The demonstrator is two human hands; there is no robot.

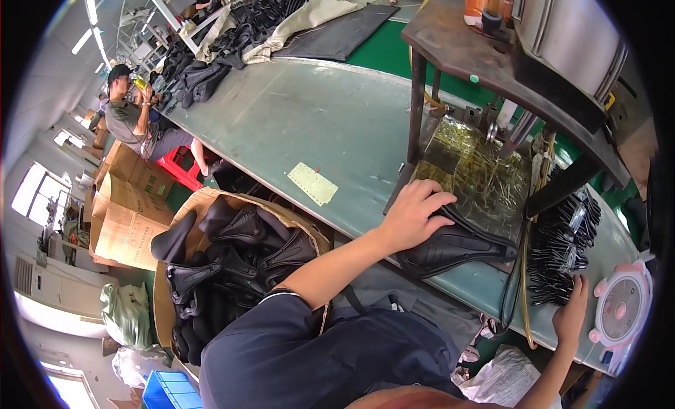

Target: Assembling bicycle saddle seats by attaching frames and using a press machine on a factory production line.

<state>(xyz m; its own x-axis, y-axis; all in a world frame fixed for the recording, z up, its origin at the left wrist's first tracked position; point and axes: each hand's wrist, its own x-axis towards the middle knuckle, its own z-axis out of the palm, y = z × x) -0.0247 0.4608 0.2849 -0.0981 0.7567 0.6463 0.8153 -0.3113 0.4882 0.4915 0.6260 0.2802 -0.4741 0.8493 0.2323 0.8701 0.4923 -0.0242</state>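
Fingers point(424, 188) of the left hand point(413, 215) curl over a black saddle point(453, 251) at the table's point(373, 128) near edge, hiding one end; clamped or not, I cannot tell. The right hand point(571, 316) meets black strips point(559, 251), its grip unclear. A brown carton point(133, 229) bears small dark printing

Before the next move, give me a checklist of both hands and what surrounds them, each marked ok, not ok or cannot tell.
1. Left grip on the black bicycle saddle: ok, it holds the wide end.
2. Saddle's underside inspected: cannot tell, it is hidden.
3. Right grip well away from the bundled thin black strips: not ok, its fingertips are at their near end.
4. Carton of saddles open: ok.
5. Pink fan switched off: cannot tell.
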